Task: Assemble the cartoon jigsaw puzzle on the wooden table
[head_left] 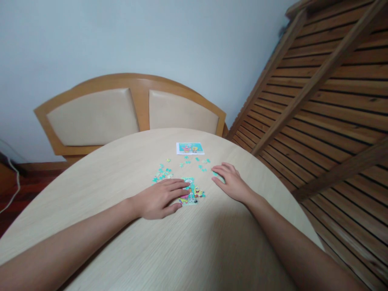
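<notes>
We locate all items from the partly assembled puzzle (191, 197), which lies on the pale round table (127, 250). Our left hand (163, 198) rests palm down over the left side of the puzzle: fingers extended across its surface, thumb apart from them near the lower left edge, nothing gripped. These fingers cover part of the printed figures, so we cannot read that side in full. A section with a yellow figure juts from the right side of the puzzle.

To the right of the puzzle, our right hand (232, 182) is palm down with a narrow gap between fingers and thumb. A teal piece (217, 175) shows in this gap; the hand hides the remainder, and we cannot tell whether it is pinched or merely covered.

Left of and beyond the puzzle, we find a cluster of loose pieces (161, 174), partly behind the left hand; individual outlines are too small to separate. More scattered pieces (200, 167) lie beyond the puzzle, short of the picture card (190, 148), whose print is too fine to read. Farther beyond the puzzle stands a padded backrest (178, 111), its base hidden by the table; both forearms are cut off at the frame edges
</notes>
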{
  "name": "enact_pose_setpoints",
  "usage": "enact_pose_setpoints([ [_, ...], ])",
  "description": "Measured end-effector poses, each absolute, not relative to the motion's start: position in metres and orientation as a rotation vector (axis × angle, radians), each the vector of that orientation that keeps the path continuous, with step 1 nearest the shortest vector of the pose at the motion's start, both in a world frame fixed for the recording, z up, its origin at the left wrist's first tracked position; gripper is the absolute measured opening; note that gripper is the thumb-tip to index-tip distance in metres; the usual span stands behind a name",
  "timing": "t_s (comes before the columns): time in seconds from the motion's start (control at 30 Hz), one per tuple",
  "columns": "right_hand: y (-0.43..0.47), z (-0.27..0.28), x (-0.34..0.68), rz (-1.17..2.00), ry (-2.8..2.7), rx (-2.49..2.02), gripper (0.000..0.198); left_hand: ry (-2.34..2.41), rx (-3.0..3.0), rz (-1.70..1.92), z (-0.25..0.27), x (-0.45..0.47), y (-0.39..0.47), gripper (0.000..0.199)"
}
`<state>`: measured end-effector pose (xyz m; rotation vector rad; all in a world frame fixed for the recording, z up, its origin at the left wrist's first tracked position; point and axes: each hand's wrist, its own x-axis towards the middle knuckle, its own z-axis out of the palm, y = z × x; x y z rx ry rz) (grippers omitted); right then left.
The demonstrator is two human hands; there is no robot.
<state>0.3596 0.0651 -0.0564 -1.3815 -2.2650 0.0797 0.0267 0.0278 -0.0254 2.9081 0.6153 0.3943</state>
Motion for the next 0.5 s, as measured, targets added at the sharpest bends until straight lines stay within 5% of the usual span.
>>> enact_pose_setpoints([
  [0.5, 0.052, -0.038, 0.342, 0.260, -2.375, -1.069, 0.023, 0.599, 2.901, 0.427, -0.027, 0.027, 0.028, 0.044],
])
